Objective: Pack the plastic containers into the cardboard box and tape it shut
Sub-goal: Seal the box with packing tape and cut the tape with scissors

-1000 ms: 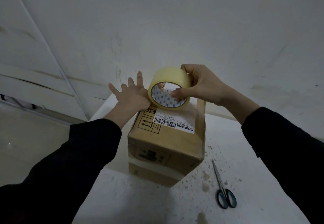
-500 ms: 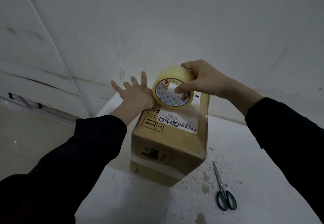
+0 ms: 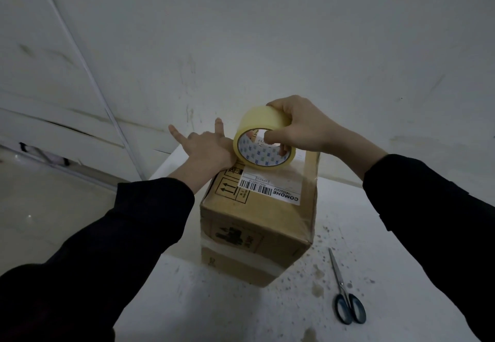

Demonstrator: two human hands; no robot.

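Two bare hands work at the top of a closed cardboard box (image 3: 257,223) that stands a little below the middle of the frame on a white, speckled table (image 3: 203,304). At the centre right, the right hand (image 3: 302,130) grips a roll of pale yellow packing tape (image 3: 261,140): its fingers curl over the outer rim, its thumb hooks into the printed core, and the roll stands on edge with its lower rim down at the box's top face. Just left of the roll, the left hand (image 3: 209,148) lies flat and spread on the far left part of the box top, holding nothing, its wrist touching the roll's side (whether the palm presses hard cannot be told). Both arms wear dark sleeves (image 3: 128,237) that fill the lower corners of the frame. On the near part of the box top sits a white shipping label (image 3: 267,189) with a barcode and the word COMONE, and beside it, to the left, printed arrows. A pale band of tape (image 3: 235,250) already runs across the near face of the box. No plastic containers show, the flaps being down. In the lower right, well apart from the box, a pair of scissors (image 3: 345,296) with dark handles lies closed on the table. A plain white wall (image 3: 267,33) fills the upper half of the frame.
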